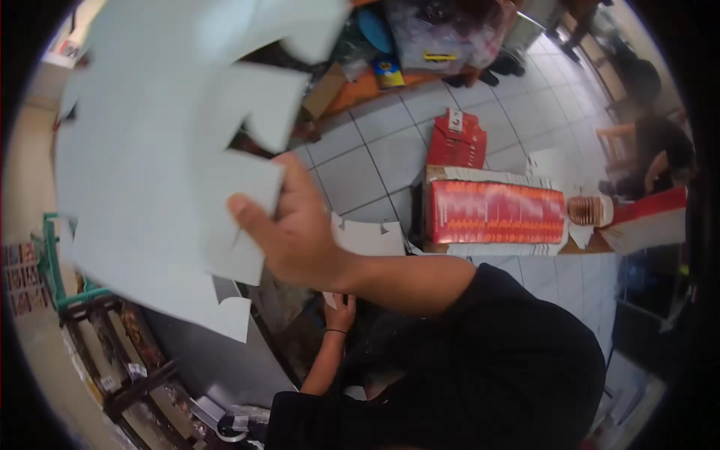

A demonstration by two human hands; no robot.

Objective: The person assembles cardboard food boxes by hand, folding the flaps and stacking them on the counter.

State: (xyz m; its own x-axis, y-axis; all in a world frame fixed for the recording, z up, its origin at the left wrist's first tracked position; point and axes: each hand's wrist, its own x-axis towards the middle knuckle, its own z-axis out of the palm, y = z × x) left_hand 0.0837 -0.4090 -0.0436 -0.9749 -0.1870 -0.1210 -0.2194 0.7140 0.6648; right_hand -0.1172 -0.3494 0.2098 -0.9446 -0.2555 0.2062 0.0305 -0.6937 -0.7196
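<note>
My right hand (296,225) reaches across the front and pinches the edge of a large white die-cut cardboard sheet (150,165), thumb on the near face. The sheet is raised and tilted, with tabs and notches along its right edge, and fills much of the left side. Lower down, my left hand (341,311), a dark band on its wrist, is partly hidden behind my right forearm. Its fingers are closed on a small visible bit of white card. Beyond my right forearm shows another notched white card piece (367,236); whether it joins the one in my left hand is hidden.
At the right, an open carton (495,214) holds a row of red-orange packets. A red folded box (457,139) lies on the tiled floor (390,150). Plastic bags (450,34) lie on an orange surface at the back. A dark rack (124,367) stands lower left; another person (660,150) is far right.
</note>
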